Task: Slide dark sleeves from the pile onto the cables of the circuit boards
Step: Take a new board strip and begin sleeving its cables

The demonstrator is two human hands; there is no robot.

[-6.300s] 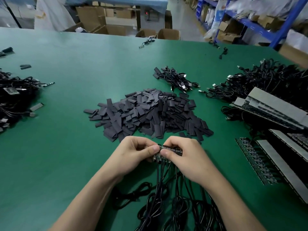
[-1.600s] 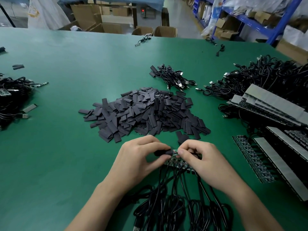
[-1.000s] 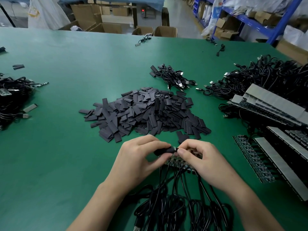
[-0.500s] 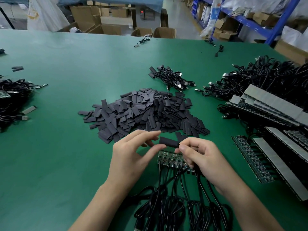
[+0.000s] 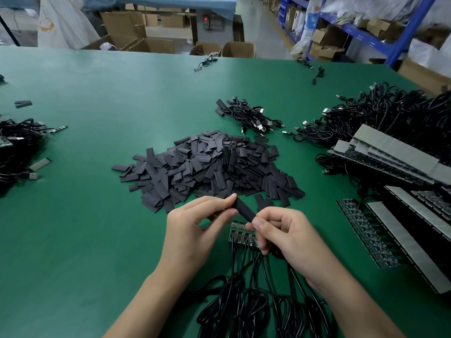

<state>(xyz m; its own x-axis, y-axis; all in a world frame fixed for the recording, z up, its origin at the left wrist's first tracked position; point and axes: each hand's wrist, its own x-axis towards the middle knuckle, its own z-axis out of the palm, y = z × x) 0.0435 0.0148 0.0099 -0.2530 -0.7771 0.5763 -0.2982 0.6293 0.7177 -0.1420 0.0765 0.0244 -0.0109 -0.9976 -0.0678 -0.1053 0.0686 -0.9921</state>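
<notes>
Between my two hands, just above the row of small circuit boards (image 5: 242, 234), one dark sleeve (image 5: 244, 212) hangs clear of the tabletop (image 5: 85, 132), tilted down to the right. My left hand (image 5: 192, 232) pinches its upper end between thumb and fingertips. My right hand (image 5: 288, 240) pinches the lower end with thumb and forefinger. Whether that hand's curled lower fingers also trap a cable I cannot tell. My guess is that the sleeve is being readied for threading. I would squeeze its flat edges to pop the mouth open, line it up with one board, and feed that in straight so it does not snag on the neighbouring boards. The cables (image 5: 244, 303) coil in a loose tangle toward me, so I would work one lead at a time. Beyond the boards lies the pile (image 5: 207, 164) of sleeves, near at hand.
</notes>
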